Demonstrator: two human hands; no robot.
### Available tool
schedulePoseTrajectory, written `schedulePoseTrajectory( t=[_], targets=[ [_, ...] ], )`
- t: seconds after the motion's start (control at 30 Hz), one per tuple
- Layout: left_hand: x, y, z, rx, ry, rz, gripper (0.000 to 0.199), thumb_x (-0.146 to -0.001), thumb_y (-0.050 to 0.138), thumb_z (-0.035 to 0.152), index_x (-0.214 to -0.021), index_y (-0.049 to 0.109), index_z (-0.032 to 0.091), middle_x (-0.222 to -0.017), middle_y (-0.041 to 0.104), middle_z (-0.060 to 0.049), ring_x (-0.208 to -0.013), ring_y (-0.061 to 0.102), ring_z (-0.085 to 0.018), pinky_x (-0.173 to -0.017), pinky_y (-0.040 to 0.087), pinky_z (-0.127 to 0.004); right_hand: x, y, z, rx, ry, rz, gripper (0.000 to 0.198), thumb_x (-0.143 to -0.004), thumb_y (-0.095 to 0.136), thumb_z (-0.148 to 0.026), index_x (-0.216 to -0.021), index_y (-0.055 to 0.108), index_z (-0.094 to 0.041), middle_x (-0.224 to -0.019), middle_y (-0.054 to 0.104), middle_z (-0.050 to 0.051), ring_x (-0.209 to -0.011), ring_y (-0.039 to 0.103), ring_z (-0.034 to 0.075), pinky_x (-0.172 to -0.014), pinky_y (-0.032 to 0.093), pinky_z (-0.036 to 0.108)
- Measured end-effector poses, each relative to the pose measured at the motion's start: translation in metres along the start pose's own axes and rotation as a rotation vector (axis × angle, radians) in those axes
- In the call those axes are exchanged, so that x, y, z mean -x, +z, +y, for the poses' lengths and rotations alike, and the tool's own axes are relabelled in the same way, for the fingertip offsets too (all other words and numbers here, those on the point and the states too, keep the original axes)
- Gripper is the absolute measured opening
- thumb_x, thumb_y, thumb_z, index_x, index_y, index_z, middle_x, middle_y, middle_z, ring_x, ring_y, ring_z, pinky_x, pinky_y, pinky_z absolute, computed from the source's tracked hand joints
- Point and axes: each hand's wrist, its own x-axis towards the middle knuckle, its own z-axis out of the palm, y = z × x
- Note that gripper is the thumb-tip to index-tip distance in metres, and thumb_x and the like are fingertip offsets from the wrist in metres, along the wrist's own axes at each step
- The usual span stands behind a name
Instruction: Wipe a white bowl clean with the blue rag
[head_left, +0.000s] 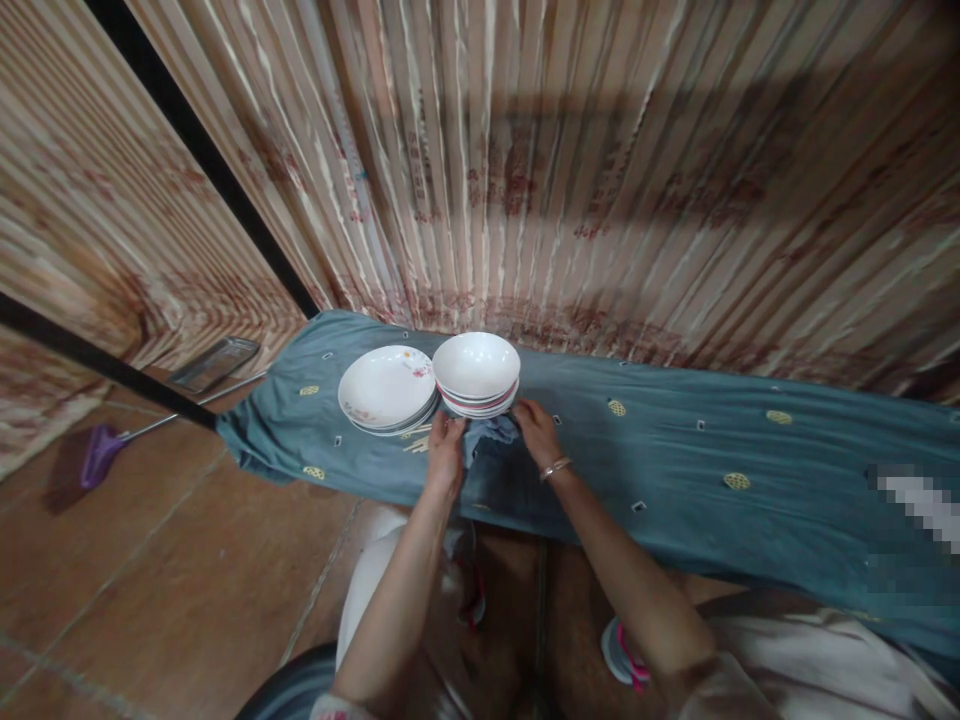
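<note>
A stack of white bowls [477,365], some with red rims, stands in front of me on a cloth-covered table. My left hand [445,452] grips the stack low on its near left side, fingers closed at the edge. On the near right side my right hand [537,432], with a bracelet at the wrist, closes on the lower rim. Between my hands a crumpled blue-grey cloth [489,434] lies against the bowls. Left of them is a stack of white plates [386,388] with a floral print. Several light chopsticks [417,444] lie partly hidden by my left hand and the dishes.
The table has a teal cloth [667,440] with yellow pineapple prints. Behind it hangs a pleated curtain [555,180]. Black poles [202,150] rise at its left end. A purple broom [101,455] and a dark tray [214,363] are on the floor at left.
</note>
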Motion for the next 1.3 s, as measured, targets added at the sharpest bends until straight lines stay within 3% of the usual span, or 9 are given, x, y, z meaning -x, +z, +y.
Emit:
schedulePoseTrajectory(
  t=[0.17, 0.33, 0.43, 0.53, 0.67, 0.8, 0.97, 1.13, 1.3],
  targets=[
    [0.016, -0.006, 0.004, -0.107, 0.063, 0.04, 0.031, -0.072, 0.072, 0.012, -0.099, 0.063, 0.025, -0.125, 0.063, -0.005, -0.133, 0.047, -0.023, -0.114, 0.033, -0.039, 0.028, -0.012, 0.005, 0.119, -0.044, -0.054, 0.011, -0.061, 0.074, -0.023, -0.068, 0.066, -0.025, -0.084, 0.072, 0.003, -0.096, 0.063, 0.026, -0.104, 0.038, 0.045],
    [0.037, -0.005, 0.024, -0.463, 0.413, -0.125, 0.038, -0.07, 0.074, 0.02, -0.107, 0.067, 0.025, -0.125, 0.06, -0.008, -0.127, 0.05, -0.026, -0.113, 0.032, -0.041, 0.045, -0.065, -0.006, 0.031, -0.031, -0.049, 0.015, -0.065, 0.068, -0.036, -0.073, 0.067, -0.023, -0.076, 0.071, 0.002, -0.078, 0.065, 0.022, -0.082, 0.051, 0.04],
    [0.038, 0.003, 0.038, -0.693, 0.666, -0.253, 0.042, -0.072, 0.073, 0.022, -0.114, 0.067, 0.027, -0.133, 0.055, -0.009, -0.132, 0.044, -0.026, -0.116, 0.025, -0.041, 0.052, -0.111, -0.005, -0.268, 0.084, -0.012, 0.023, -0.06, 0.072, -0.039, -0.074, 0.065, -0.022, -0.072, 0.071, 0.001, -0.068, 0.066, 0.019, -0.067, 0.053, 0.033],
    [0.028, 0.017, 0.044, -0.787, 0.758, -0.296, 0.041, -0.072, 0.073, 0.022, -0.112, 0.068, 0.026, -0.142, 0.05, -0.011, -0.136, 0.039, -0.029, -0.117, 0.022, -0.043, 0.051, -0.143, 0.003, -0.261, 0.107, 0.039, 0.029, -0.058, 0.076, -0.043, -0.075, 0.065, -0.022, -0.068, 0.069, 0.0, -0.06, 0.063, 0.017, -0.058, 0.051, 0.03],
    [0.008, 0.03, 0.045, -0.816, 0.699, -0.312, 0.039, -0.064, 0.077, 0.014, -0.1, 0.072, 0.028, -0.136, 0.058, -0.009, -0.142, 0.031, -0.031, -0.118, -0.001, -0.053, 0.045, -0.158, 0.026, 0.008, 0.0, 0.115, 0.044, -0.06, 0.074, -0.05, -0.092, 0.068, -0.021, -0.085, 0.074, 0.006, -0.078, 0.067, 0.024, -0.07, 0.054, 0.038],
    [-0.004, 0.036, 0.051, -0.922, 0.646, -0.36, 0.027, -0.065, 0.074, 0.01, -0.085, 0.074, 0.028, -0.107, 0.073, -0.008, -0.132, 0.045, -0.033, -0.112, -0.019, -0.054, 0.043, -0.151, 0.047, 0.48, -0.214, 0.194, 0.055, -0.075, 0.059, -0.051, -0.12, 0.059, -0.018, -0.117, 0.068, 0.016, -0.107, 0.064, 0.03, -0.092, 0.05, 0.046],
    [-0.009, 0.04, 0.06, -0.925, 0.57, -0.397, 0.024, -0.061, 0.076, 0.007, -0.071, 0.073, 0.029, -0.087, 0.075, -0.005, -0.116, 0.057, -0.033, -0.112, -0.02, -0.054, 0.053, -0.14, 0.05, 0.859, -0.454, 0.265, 0.056, -0.088, 0.046, -0.045, -0.134, 0.049, -0.012, -0.141, 0.049, 0.022, -0.132, 0.044, 0.033, -0.103, 0.041, 0.05],
    [-0.012, 0.04, 0.061, -0.999, 0.592, -0.452, 0.023, -0.062, 0.077, 0.009, -0.069, 0.072, 0.03, -0.084, 0.075, -0.003, -0.11, 0.06, -0.031, -0.111, -0.022, -0.053, 0.066, -0.133, 0.045, 1.005, -0.501, 0.233, 0.05, -0.092, 0.044, -0.044, -0.13, 0.054, -0.012, -0.14, 0.049, 0.022, -0.13, 0.045, 0.033, -0.102, 0.04, 0.05],
    [-0.012, 0.043, 0.062, -0.89, 0.42, -0.403, 0.022, -0.063, 0.073, 0.006, -0.06, 0.068, 0.027, -0.076, 0.074, -0.005, -0.116, 0.056, -0.031, -0.112, -0.021, -0.053, 0.067, -0.128, 0.048, 1.018, -0.509, 0.213, 0.047, -0.093, 0.044, -0.042, -0.131, 0.054, -0.016, -0.141, 0.049, 0.021, -0.13, 0.045, 0.032, -0.103, 0.039, 0.05]
  ],
)
